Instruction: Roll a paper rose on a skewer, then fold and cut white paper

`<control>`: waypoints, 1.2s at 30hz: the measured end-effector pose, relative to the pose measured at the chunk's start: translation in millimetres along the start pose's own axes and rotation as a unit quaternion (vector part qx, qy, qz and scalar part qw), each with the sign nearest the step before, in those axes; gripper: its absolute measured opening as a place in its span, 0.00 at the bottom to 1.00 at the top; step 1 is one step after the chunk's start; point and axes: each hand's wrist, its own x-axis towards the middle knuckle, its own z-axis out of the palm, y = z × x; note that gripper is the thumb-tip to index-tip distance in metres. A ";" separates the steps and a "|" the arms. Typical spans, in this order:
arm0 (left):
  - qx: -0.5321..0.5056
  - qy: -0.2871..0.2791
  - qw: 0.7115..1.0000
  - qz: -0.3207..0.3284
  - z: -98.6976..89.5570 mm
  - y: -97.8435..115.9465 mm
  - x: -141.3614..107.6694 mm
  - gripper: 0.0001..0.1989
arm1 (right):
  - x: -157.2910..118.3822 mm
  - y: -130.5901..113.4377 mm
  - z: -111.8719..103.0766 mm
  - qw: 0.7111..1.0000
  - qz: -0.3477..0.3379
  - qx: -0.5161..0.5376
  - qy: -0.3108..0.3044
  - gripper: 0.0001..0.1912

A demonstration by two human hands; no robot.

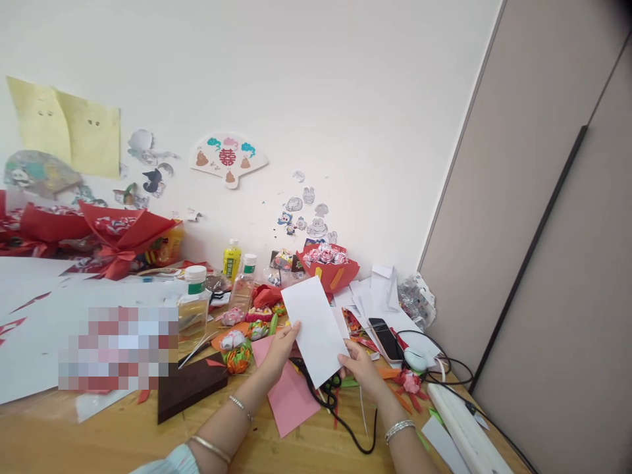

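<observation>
A blank white rectangular sheet point(316, 329) is held up, slightly tilted, over the wooden table. My left hand point(285, 343) pinches its left edge, thumb on the front. At the lower right edge my right hand point(356, 363) grips it, also with the thumb in front. Under the sheet and my left forearm lies pink paper point(292, 401). Black-handled scissors point(323, 395) lie partly hidden beneath the white sheet.
Folded paper flowers point(237, 357) and a dark box point(192, 388) lie to the left. Clear bottles point(192, 309) stand behind. On the right are a phone point(385, 339), a white mouse point(415, 359), cables and a power strip point(467, 428). Red-wrapped bouquets point(123, 230) line the wall.
</observation>
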 end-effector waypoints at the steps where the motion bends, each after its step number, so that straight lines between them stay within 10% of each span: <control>1: -0.003 0.003 1.000 0.001 0.1 0.3 0.2 0.21 | 0.0 0.6 -0.8 1.000 0.001 -0.001 -0.002 0.12; 36: -0.081 0.126 0.986 0.076 -16.9 27.0 -1.4 0.12 | -0.4 6.4 -4.9 0.999 0.038 -0.030 -0.017 0.13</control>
